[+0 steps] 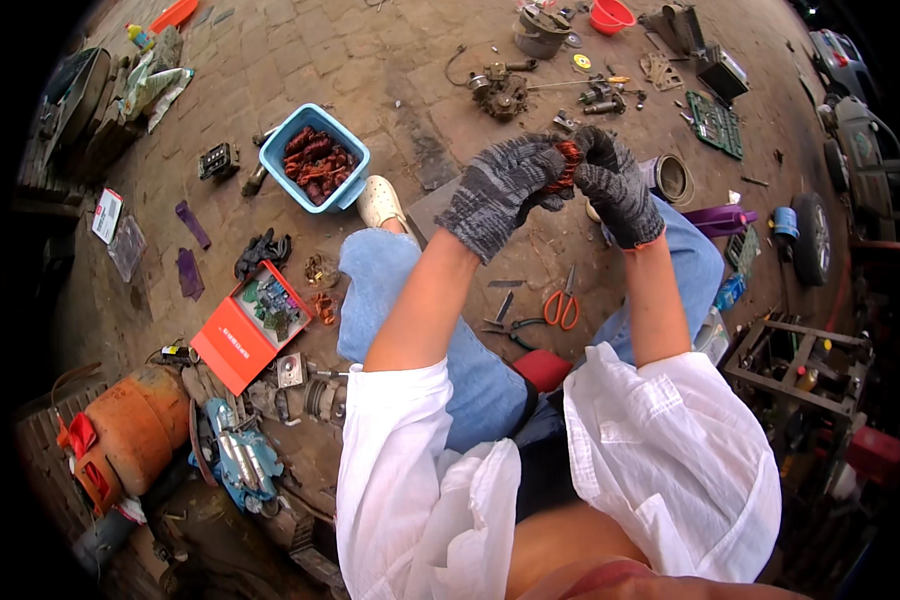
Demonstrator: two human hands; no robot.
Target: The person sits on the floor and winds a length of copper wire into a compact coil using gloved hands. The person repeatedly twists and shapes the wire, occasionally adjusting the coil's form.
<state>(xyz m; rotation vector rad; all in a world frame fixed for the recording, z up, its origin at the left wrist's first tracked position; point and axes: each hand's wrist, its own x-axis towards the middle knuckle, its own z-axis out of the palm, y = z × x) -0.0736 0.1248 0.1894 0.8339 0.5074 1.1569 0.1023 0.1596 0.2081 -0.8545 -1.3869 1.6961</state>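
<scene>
Viewpoint: looking down from the head of a seated person in blue jeans and a white shirt with rolled sleeves, on brick paving strewn with scrap parts.
Left hand (503, 190): in a grey knit glove, raised at about 12 o'clock from the lap, fingers curled tight around one side of a copper wire coil (567, 163).
Right hand (616, 185): same kind of glove, touching the left hand, fingers closed on the other side of the coil.
Copper wire coil: a small reddish bundle, pinched between both hands above the knees; only a little shows between the gloves.
Blue tub (283, 142): at 10 o'clock, well apart from the hands, filled with more reddish copper windings.
Scissors (563, 303): orange-handled, on the ground between the knees, below the hands.
Red box (232, 345): at 8 o'clock, open, holding small parts.
Dismantled motor parts (500, 92): at 12 o'clock, beyond the hands.
</scene>
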